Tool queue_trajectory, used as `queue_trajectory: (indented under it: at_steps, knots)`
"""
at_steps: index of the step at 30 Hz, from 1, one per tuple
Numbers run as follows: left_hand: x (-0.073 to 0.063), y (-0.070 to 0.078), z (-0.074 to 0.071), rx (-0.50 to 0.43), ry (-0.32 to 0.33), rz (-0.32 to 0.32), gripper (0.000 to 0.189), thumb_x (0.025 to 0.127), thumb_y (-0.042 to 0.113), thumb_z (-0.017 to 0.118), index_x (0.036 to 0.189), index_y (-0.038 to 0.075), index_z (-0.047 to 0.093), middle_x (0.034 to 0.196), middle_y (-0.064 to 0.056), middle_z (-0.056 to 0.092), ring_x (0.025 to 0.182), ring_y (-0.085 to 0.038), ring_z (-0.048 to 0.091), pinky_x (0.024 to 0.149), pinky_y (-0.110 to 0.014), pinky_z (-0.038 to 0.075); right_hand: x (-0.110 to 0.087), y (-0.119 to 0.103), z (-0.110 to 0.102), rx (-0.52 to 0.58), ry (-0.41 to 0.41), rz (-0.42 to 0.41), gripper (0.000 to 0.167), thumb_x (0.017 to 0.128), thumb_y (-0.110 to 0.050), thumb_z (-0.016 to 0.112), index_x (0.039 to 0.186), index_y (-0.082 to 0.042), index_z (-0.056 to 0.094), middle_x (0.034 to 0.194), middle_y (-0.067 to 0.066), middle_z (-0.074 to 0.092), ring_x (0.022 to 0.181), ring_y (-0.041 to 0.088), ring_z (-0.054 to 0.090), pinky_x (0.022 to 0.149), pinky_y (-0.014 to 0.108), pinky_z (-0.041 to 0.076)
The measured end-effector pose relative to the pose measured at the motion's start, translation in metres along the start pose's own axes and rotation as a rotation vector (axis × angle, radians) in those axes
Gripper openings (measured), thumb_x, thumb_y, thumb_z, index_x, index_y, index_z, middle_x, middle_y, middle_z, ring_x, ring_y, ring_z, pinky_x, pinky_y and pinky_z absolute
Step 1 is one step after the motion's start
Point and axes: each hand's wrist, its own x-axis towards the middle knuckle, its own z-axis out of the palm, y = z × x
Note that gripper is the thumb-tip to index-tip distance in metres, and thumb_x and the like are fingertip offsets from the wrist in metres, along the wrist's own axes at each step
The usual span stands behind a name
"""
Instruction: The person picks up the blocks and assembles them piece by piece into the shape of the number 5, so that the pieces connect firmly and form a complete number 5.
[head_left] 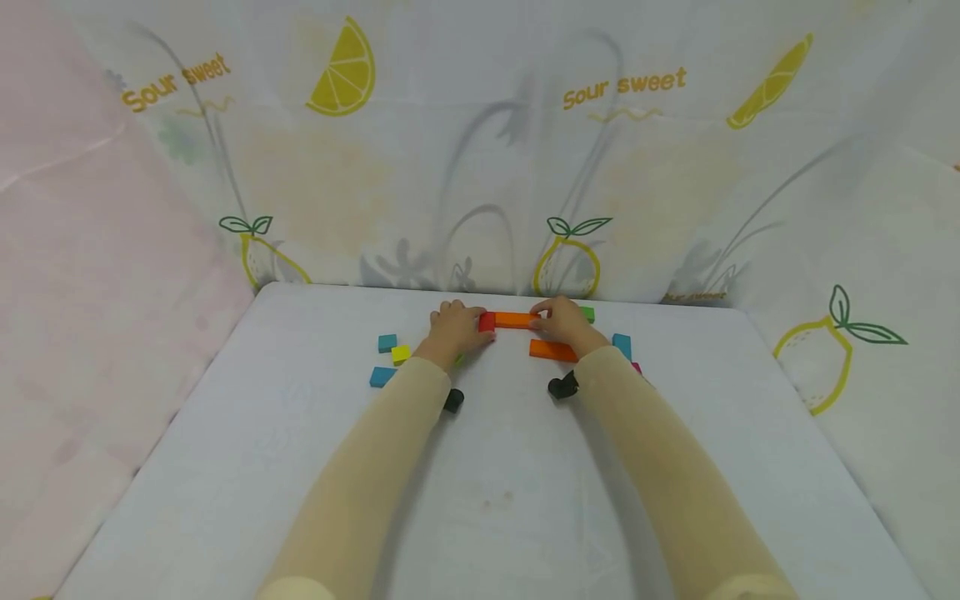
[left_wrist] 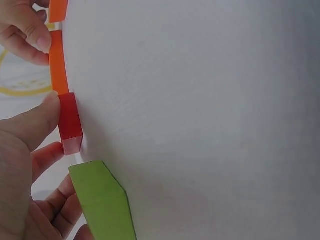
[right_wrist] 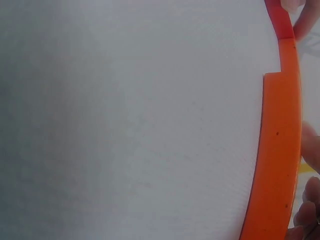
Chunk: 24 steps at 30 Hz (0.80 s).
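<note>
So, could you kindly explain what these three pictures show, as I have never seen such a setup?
There is no machine here: a person works bare-handed. The wide picture comes from a camera worn on the head, looking forward and down; the two closer ones come from cameras on the left and right wrists. The left hand grips a red block; the right hand pinches an orange block that meets it end to end. On the white table also lie a second orange block, a yellow block and several blue and green ones.
</note>
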Motion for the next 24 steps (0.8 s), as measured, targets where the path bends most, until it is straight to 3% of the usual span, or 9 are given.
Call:
queue_trajectory:
  at_steps: [9, 24]
  knots:
    - [-0.0033, 0.0014, -0.0017, -0.013, 0.017, 0.009, 0.062, 0.093, 0.052, 0.066, 0.147, 0.023, 0.053, 0.124, -0.015, 0.053, 0.113, -0.031, 0.041, 0.094, -0.044, 0.034, -0.0025, -0.0017, -0.0019, 0.012, -0.001, -0.004, 0.032, 0.097, -0.026, 0.068, 0.127, -0.012, 0.07, 0.105, 0.014, 0.061, 0.092, 0.027, 0.051, 0.083, 0.036, 0.044]
    - [-0.0003, 0.0004, 0.0, -0.002, 0.005, 0.0, 0.064, 0.091, 0.055, 0.067, 0.146, 0.024, 0.054, 0.125, -0.015, 0.054, 0.114, -0.031, 0.041, 0.095, -0.044, 0.034, -0.0061, -0.0037, -0.0017, 0.015, -0.002, 0.006, 0.032, 0.098, -0.025, 0.067, 0.127, -0.012, 0.069, 0.108, 0.014, 0.059, 0.095, 0.028, 0.052, 0.085, 0.038, 0.045]
